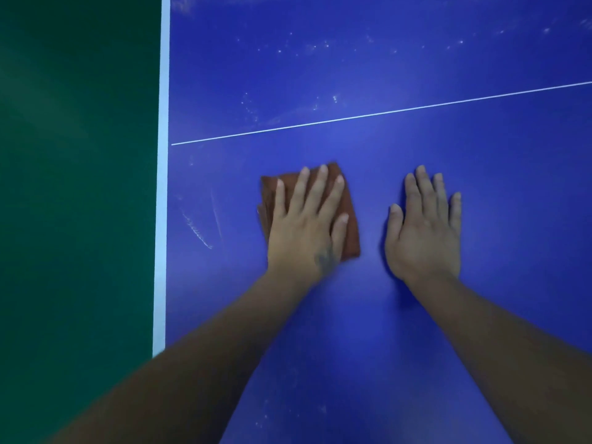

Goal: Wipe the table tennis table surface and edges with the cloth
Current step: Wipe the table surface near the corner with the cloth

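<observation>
Nearest to me, both of my bare forearms reach out over the blue worktop (480,149), its surface smooth and slightly glossy, with a soft sheen where the light falls between my arms.

My left hand (304,225) lies flat on the folded cloth (350,232), fingers spread and palm down. That grip is released, not clenched: I press the cloth against the worktop instead of pinching it, which I judge gives the widest contact for a wiping stroke. The cloth is a rust-brown square, folded into several layers whose edges show at its left side; it looks soft and matte against the slick board. It sits on the near half of the surface, between the white edge band (161,187) and my other hand.

My right hand (424,225) rests just beside the cloth, apart from it, palm flat on the bare blue with nothing in its grip. I judge it is there to brace my weight as I lean forward.

To the left of the cloth, pale dusty streaks (200,232) mark the surface near the white band, beyond which lies the dark green floor (77,187).

Farther off, a thin white line (384,113) crosses the board, and past it the blue is speckled with whitish smudges (320,46), so that stretch looks unwiped to me.
</observation>
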Demonstrator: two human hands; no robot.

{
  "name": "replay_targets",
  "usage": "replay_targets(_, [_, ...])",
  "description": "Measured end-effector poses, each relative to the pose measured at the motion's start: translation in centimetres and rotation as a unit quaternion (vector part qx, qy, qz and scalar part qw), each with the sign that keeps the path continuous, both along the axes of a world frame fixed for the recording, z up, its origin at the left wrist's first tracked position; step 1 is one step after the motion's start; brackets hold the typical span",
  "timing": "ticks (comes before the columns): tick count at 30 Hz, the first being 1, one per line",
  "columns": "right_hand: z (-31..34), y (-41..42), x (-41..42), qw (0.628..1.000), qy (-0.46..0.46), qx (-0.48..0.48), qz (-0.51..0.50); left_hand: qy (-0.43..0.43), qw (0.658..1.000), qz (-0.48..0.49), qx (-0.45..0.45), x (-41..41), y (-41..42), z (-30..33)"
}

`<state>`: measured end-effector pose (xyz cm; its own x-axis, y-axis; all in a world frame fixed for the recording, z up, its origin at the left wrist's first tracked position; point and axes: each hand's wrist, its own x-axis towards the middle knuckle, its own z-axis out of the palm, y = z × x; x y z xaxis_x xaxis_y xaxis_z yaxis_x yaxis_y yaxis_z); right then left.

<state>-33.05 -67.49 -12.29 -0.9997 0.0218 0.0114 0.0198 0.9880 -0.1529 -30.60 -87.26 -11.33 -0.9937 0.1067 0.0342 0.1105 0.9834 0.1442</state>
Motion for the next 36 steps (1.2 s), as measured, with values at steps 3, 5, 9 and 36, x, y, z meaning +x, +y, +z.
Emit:
replay_targets(3, [0.2, -0.1, -0.1, 1.000, -0.006, 0.001, 0.000, -0.007, 0.996, -0.083, 0.018, 6.1, 2.1, 0.1])
replay_targets(5, [0.2, -0.1, 0.0, 1.000, -0.006, -0.001, -0.001, -0.016, 0.994, -0.101, 0.022, 7.2, 2.3, 0.2])
replay_targets(9, [0.3, 0.0, -0.1, 1.000, -0.008, -0.001, -0.003, -0.008, 0.997, -0.059, 0.044, 1.3, 0.8, 0.7])
replay_targets(36, [2.7, 2.3, 3.9, 0.994, 0.038, -0.071, 0.075, 0.026, 0.995, 0.066, 0.067, 1.0, 3.3, 0.1])
